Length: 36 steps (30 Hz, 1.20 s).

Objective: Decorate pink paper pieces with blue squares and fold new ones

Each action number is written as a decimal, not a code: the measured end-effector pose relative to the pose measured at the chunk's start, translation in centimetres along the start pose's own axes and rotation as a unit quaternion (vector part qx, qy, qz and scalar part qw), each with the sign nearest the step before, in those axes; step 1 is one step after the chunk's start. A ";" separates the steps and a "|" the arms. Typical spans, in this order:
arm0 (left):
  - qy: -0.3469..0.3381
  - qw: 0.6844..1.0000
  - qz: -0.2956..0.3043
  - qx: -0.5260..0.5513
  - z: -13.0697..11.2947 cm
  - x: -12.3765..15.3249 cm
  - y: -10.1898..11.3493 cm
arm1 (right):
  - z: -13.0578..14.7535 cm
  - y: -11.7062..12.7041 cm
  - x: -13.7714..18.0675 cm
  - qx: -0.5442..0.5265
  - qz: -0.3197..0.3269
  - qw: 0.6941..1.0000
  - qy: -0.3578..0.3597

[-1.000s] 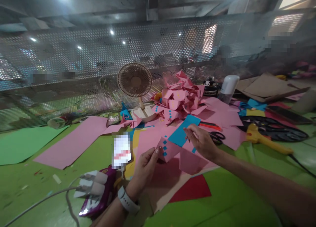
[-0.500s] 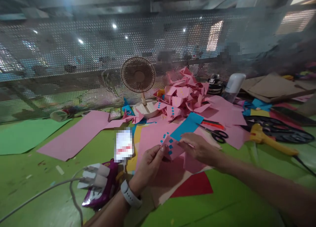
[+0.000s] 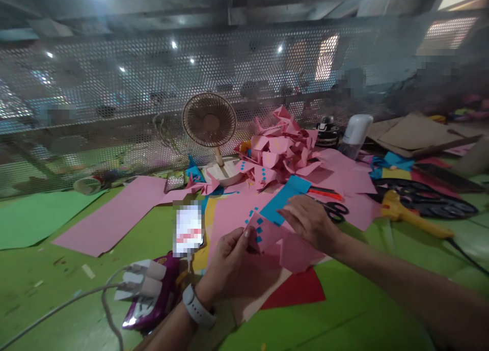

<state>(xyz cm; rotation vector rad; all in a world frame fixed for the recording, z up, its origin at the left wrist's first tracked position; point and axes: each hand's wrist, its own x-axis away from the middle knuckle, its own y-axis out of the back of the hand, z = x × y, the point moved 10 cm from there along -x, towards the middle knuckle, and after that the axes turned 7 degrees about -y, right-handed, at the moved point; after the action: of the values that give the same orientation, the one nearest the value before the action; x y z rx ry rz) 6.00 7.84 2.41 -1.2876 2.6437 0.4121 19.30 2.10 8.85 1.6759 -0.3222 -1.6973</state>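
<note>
My left hand [image 3: 229, 251], with a pale watch band at its wrist, pinches a folded pink paper piece [image 3: 269, 230] between thumb and fingers. Small blue diamonds [image 3: 259, 230] run in rows along the piece's front and far edge. My right hand [image 3: 311, 221] is over the near end of a blue paper strip [image 3: 286, 195], its fingers loosely bent and their tips apart. Whether those fingertips touch the strip is unclear, and I see nothing held in them. Pink sheets [image 3: 229, 203] lie beneath both hands.
Behind are a small fan [image 3: 210, 120] and a heap of folded pink paper [image 3: 280, 144]. Black scissors [image 3: 336, 210] and a yellow glue gun [image 3: 416, 219] lie right. A lit phone [image 3: 188, 228] and a purple pack with white plugs [image 3: 164, 285] sit left, cables trailing.
My right hand has lifted off the pink piece and moved up over the blue strip. My left hand keeps its pinch. The whole view has shifted slightly.
</note>
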 end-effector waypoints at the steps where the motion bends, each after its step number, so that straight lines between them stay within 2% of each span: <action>1: 0.000 1.000 -0.005 -0.003 0.0 0.0 0.1 | -1.1 0.1 -0.2 0.009 -0.005 1.000 -0.028; 3: 0.001 1.000 -0.022 -0.009 -0.1 -0.1 0.6 | -3.8 -0.1 -0.6 0.023 -0.001 0.996 -0.090; 7: 0.006 0.996 -0.092 0.004 -0.1 0.0 2.2 | -8.8 -1.3 -0.8 0.028 0.046 0.981 -0.189; 10: 0.014 0.991 -0.130 0.038 0.5 0.2 3.1 | -10.8 -2.4 -0.9 -0.084 0.084 0.963 -0.243; 13: 0.028 0.987 -0.144 0.069 1.2 0.3 3.5 | -10.7 -2.8 -1.7 -0.202 0.121 0.936 -0.262; 16: 0.039 0.983 -0.156 0.091 1.5 0.2 3.8 | -10.2 -1.2 -3.2 -0.292 0.114 0.910 -0.272; 19: 0.054 0.978 -0.169 0.106 1.6 0.2 4.0 | -11.1 1.5 -4.2 -0.438 0.049 0.844 -0.306; 21: 0.061 0.976 -0.173 0.121 1.5 0.2 3.9 | -11.9 3.1 -4.3 -0.477 0.010 0.820 -0.317; 23: 0.064 0.974 -0.173 0.134 1.3 0.2 3.8 | -11.6 3.1 -3.9 -0.454 0.043 0.830 -0.321; 27: 0.062 0.973 -0.172 0.140 1.2 0.3 3.6 | -7.8 0.0 -1.0 -0.377 0.219 0.848 -0.302; 29: 0.053 0.972 -0.175 0.145 1.2 0.4 3.7 | -5.7 -1.3 0.6 -0.334 0.264 0.861 -0.278; 31: 0.045 0.969 -0.187 0.155 1.3 0.5 4.0 | -4.2 -2.6 1.8 -0.307 0.304 0.862 -0.264; 34: 0.029 0.968 -0.178 0.173 1.0 0.5 4.0 | -3.7 -3.7 2.4 -0.339 0.293 0.848 -0.282; 36: 0.007 0.976 -0.140 0.168 0.2 0.3 3.3 | -3.9 -4.1 2.2 -0.378 0.262 0.834 -0.306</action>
<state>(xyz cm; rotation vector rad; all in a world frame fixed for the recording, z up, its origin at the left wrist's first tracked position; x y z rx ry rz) 3.22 9.63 2.74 -1.5122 2.3566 -0.0838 21.96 4.81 4.12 0.3868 -0.3046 -1.5737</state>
